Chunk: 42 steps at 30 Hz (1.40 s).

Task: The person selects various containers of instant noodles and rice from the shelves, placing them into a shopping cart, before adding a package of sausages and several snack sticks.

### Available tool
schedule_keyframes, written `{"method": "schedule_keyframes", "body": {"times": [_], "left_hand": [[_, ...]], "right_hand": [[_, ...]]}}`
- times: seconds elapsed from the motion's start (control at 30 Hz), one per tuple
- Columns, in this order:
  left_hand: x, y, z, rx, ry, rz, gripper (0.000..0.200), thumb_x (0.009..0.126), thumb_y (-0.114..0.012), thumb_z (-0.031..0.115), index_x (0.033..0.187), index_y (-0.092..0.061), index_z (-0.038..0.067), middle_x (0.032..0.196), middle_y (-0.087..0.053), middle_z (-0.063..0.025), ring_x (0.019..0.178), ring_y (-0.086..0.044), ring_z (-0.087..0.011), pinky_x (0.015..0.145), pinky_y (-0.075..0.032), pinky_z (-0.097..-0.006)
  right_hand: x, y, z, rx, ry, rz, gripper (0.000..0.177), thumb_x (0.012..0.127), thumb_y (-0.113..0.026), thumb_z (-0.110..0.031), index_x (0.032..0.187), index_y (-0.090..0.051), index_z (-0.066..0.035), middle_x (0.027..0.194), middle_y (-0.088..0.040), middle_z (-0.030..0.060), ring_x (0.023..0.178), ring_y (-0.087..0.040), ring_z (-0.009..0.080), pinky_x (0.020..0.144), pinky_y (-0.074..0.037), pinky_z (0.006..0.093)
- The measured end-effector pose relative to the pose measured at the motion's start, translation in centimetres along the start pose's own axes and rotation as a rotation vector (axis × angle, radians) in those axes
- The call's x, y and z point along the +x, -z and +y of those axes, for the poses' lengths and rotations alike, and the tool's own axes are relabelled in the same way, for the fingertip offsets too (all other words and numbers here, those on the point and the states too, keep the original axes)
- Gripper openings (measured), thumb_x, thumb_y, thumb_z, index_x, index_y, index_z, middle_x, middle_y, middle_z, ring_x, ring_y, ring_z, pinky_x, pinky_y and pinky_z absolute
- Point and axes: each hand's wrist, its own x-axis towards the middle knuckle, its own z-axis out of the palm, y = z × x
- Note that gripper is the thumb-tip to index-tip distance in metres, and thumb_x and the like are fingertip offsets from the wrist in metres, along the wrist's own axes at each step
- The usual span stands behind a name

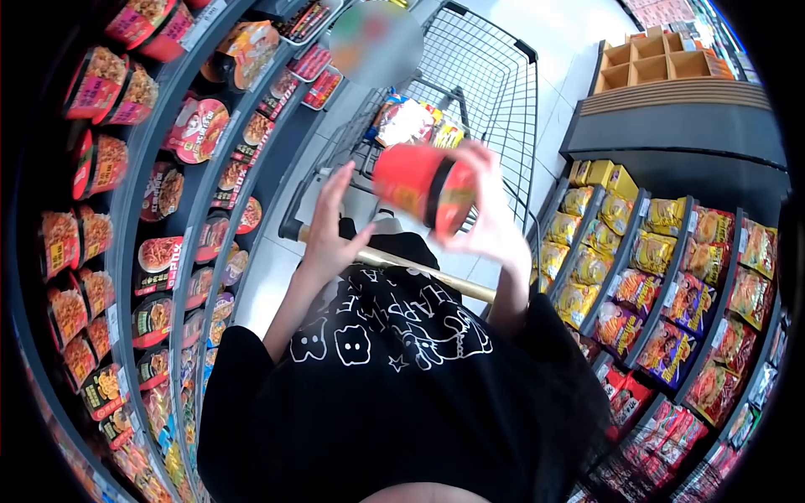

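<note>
A red tub with a black band is tilted on its side above the shopping cart's handle, somewhat blurred. My right hand grips its banded end, fingers wrapped round the rim. To the left of the tub, my left hand is raised with thumb and fingers apart, holding nothing. Beneath both hands runs the cart's pale handle bar. Inside the wire cart, several colourful packages lie at the near end.
Shelves of tubs and bowls curve along the left. On the right stand sloped racks of bagged packets. Farther back at the right is a wooden compartment display. A blurred round patch covers part of the upper view.
</note>
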Motion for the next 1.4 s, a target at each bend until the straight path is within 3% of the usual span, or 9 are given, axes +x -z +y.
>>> {"method": "schedule_keyframes", "body": {"times": [0.13,0.23,0.5,0.8,1.03,1.1,1.2,1.3,1.4], "left_hand": [[0.5,-0.2,0.0,-0.018,0.079,0.089,0.055,0.07,-0.059,-0.001,0.122,-0.041,0.001,0.128,-0.039,-0.0149,0.115,-0.044,-0.0269,0.095,-0.036,-0.0372],[0.1,-0.3,0.1,0.048,0.069,0.036,0.046,0.072,-0.058,-0.001,0.116,-0.048,0.003,0.127,-0.039,-0.0131,0.116,-0.042,-0.026,0.094,-0.037,-0.035],[-0.9,-1.0,1.1,0.095,0.131,0.051,0.036,0.073,-0.055,-0.003,0.109,-0.054,0.002,0.126,-0.039,-0.0141,0.11,-0.047,-0.0268,0.091,-0.039,-0.0353],[-2.5,-2.4,2.3,0.137,0.321,0.13,0.032,0.072,-0.054,-0.006,0.104,-0.056,-0.001,0.123,-0.043,-0.0157,0.106,-0.051,-0.0258,0.088,-0.041,-0.0341],[-4.0,-3.0,3.0,0.159,0.385,0.202,0.028,0.073,-0.052,-0.009,0.1,-0.057,-0.003,0.121,-0.044,-0.0164,0.102,-0.054,-0.0261,0.083,-0.045,-0.0332],[-4.0,-2.9,3.1,0.172,0.398,0.199,0.028,0.074,-0.052,-0.009,0.101,-0.057,-0.003,0.12,-0.045,-0.0158,0.101,-0.054,-0.0255,0.083,-0.045,-0.0325],[-4.2,-3.0,3.0,0.166,0.414,0.207,0.027,0.074,-0.052,-0.008,0.101,-0.057,-0.003,0.119,-0.046,-0.015,0.1,-0.054,-0.0244,0.082,-0.045,-0.0314],[-4.0,-2.9,2.9,0.165,0.423,0.207,0.027,0.075,-0.052,-0.008,0.101,-0.057,-0.003,0.118,-0.047,-0.0145,0.1,-0.055,-0.0237,0.082,-0.045,-0.0305],[-4.3,-2.8,2.7,0.128,0.466,0.205,0.027,0.075,-0.052,-0.007,0.101,-0.057,-0.002,0.117,-0.049,-0.0126,0.1,-0.055,-0.0226,0.082,-0.044,-0.0294]], "right_hand": [[1.5,2.2,6.9,-0.428,-0.165,0.178,0.086,0.044,-0.073,-0.017,0.121,-0.037,-0.012,0.119,-0.032,0.0226,0.109,-0.035,0.0395,0.092,-0.034,0.0454],[2.0,2.0,16.1,-0.654,-0.316,0.124,0.09,0.043,-0.076,-0.02,0.123,-0.035,-0.016,0.122,-0.03,0.021,0.114,-0.03,0.0394,0.089,-0.034,0.0502],[1.1,-3.1,32.1,-0.63,-0.57,-0.094,0.094,0.045,-0.078,-0.03,0.126,-0.031,-0.022,0.127,-0.028,0.0208,0.116,-0.029,0.0399,0.086,-0.035,0.0572],[0.9,-10.0,36.7,-0.519,-0.785,-0.169,0.103,0.046,-0.077,-0.03,0.133,-0.022,-0.025,0.133,-0.02,0.0191,0.124,-0.022,0.0369,0.096,-0.029,0.0512],[1.5,-14.9,39.1,-0.588,-0.817,-0.214,0.111,0.051,-0.079,-0.037,0.138,-0.01,-0.027,0.135,-0.017,0.0222,0.126,-0.015,0.0424,0.096,-0.026,0.0556],[2.4,-15.5,40.0,-0.583,-0.811,-0.317,0.11,0.053,-0.073,-0.053,0.138,-0.01,-0.023,0.14,-0.008,0.0233,0.129,-0.008,0.0405,0.098,-0.018,0.0586],[4.7,-15.4,41.1,-0.566,-0.843,-0.392,0.109,0.055,-0.069,-0.057,0.138,-0.012,-0.014,0.143,-0.001,0.0194,0.132,0.002,0.0381,0.1,-0.005,0.0611],[7.1,-15.8,41.4,-0.421,-0.727,-0.26,0.108,0.061,-0.066,-0.054,0.138,-0.007,-0.005,0.142,-0.018,0.0151,0.132,-0.005,0.034,0.101,-0.006,0.0598],[9.0,-16.5,42.4,-0.215,-0.812,-0.282,0.115,0.062,-0.071,-0.043,0.135,0.006,0.001,0.136,-0.03,0.0195,0.128,-0.02,0.0356,0.105,-0.017,0.0423]]}}
